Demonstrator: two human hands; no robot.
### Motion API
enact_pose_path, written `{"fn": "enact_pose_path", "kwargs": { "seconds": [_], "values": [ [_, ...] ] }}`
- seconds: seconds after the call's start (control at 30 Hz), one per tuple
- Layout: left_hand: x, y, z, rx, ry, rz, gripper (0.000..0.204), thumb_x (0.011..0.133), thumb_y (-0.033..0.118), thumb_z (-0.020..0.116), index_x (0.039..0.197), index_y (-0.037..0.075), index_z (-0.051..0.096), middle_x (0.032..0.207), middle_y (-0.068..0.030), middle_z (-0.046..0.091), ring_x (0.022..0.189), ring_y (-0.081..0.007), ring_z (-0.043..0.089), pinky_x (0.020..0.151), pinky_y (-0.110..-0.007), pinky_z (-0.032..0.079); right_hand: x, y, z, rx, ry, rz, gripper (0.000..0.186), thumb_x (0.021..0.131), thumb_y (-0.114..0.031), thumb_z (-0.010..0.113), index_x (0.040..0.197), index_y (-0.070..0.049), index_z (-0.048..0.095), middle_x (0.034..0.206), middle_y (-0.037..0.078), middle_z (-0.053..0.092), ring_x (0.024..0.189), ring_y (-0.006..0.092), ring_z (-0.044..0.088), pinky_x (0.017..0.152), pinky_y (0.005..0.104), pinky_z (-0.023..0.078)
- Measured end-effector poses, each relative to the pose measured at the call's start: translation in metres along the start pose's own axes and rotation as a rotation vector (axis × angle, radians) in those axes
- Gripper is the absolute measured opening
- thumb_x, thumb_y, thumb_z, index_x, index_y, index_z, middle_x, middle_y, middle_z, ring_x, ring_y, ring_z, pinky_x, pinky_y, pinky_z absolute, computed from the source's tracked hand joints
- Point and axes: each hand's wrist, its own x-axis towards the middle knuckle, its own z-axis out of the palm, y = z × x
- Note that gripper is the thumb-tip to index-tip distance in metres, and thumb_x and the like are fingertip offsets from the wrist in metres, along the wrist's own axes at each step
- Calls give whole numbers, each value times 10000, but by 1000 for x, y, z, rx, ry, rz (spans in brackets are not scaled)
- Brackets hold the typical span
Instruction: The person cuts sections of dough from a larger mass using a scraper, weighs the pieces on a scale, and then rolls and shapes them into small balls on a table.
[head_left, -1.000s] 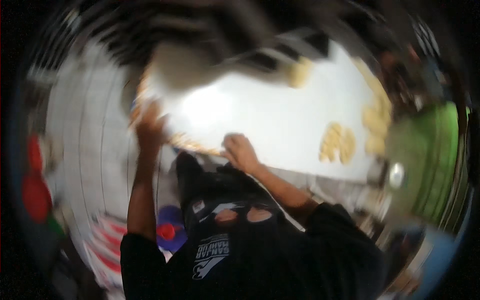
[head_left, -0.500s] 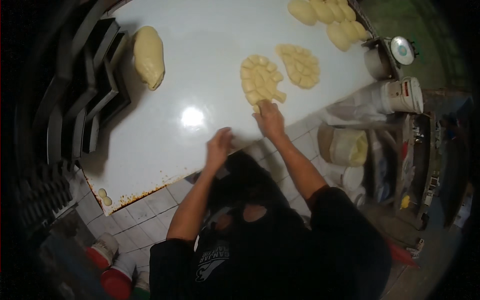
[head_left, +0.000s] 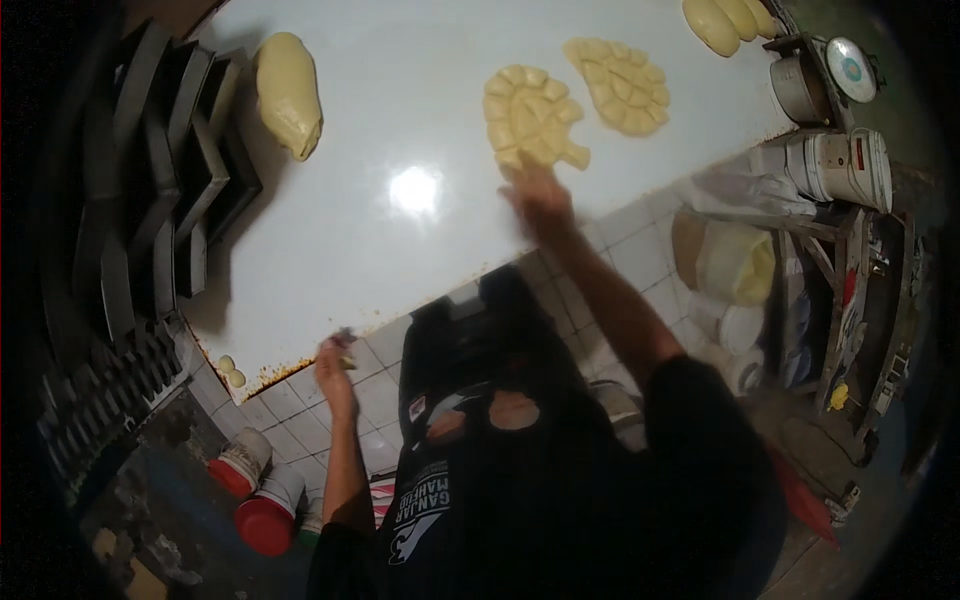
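Note:
On the white tabletop (head_left: 380, 110), two flat ovals of pale yellow dough lie side by side, cut into small pieces. My right hand (head_left: 542, 208), smeared by motion, is at the near edge of the left cut dough (head_left: 530, 112); its fingertips are too blurred to read. The right cut dough (head_left: 620, 85) lies just beyond. My left hand (head_left: 336, 372) is at the table's front edge, its fingers closed around a small dark thing (head_left: 345, 337) that I cannot make out.
A large dough lump (head_left: 288, 95) lies at left beside stacked dark metal pans (head_left: 165, 170). Two small dough balls (head_left: 232, 372) rest at the near left corner. Dough loaves (head_left: 712, 25), a metal pot (head_left: 800, 92) and buckets (head_left: 848, 170) stand at right.
My left hand has moved left along the table's front edge, and a small dark thing now shows in it. My right hand stays by the left cut dough. The whole view has shifted.

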Motion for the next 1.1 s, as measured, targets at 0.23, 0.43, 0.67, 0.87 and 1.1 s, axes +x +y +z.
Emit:
{"fn": "enact_pose_path", "kwargs": {
  "seconds": [0.23, 0.43, 0.67, 0.87, 1.1],
  "values": [
    [48, -59, -95, 984, -122, 643, 519, 1023, 290, 616, 1507, 129, 524, 1537, -134, 499, 1346, -350, 448, 1110, -458, 367, -56, -140, 55, 86, -404, -269, 213, 893, -115, 581, 1058, 11, 628, 882, 200, 626, 687, 310, 621, 565, 480, 475],
    [160, -15, -22, 761, 302, 547, 493, 896, 308, 736, 1284, 37, 598, 1275, -212, 600, 1192, -417, 529, 1049, -545, 376, 31, -256, 139, 243, -226, -139, 273, 864, -234, 696, 1002, -7, 632, 1090, 217, 643, 1044, 380, 619, 914, 533, 480],
    [139, -80, -96, 703, -285, 679, 124, 864, 84, 641, 962, 9, 655, 894, -184, 601, 898, -381, 591, 807, -478, 491, 15, -234, 109, 256, -858, -97, 232, 873, -255, 730, 926, -51, 635, 1019, 164, 621, 1017, 348, 581, 885, 513, 457],
    [295, 126, 35, 316, 116, 990, 152, 978, 145, 636, 1004, 1, 675, 964, -187, 665, 929, -391, 624, 823, -437, 527, 4, -281, 152, 169, -473, -26, 250, 874, -256, 760, 990, -69, 639, 1019, 139, 630, 1053, 355, 583, 936, 514, 469],
    [184, 13, -17, 724, -410, 449, 279, 945, 280, 675, 1121, 66, 703, 1077, -163, 715, 980, -329, 682, 871, -435, 541, -26, -204, 107, 520, -765, -4, 117, 877, -171, 726, 932, -86, 668, 990, 130, 650, 975, 297, 642, 837, 397, 536]
  ]
}}
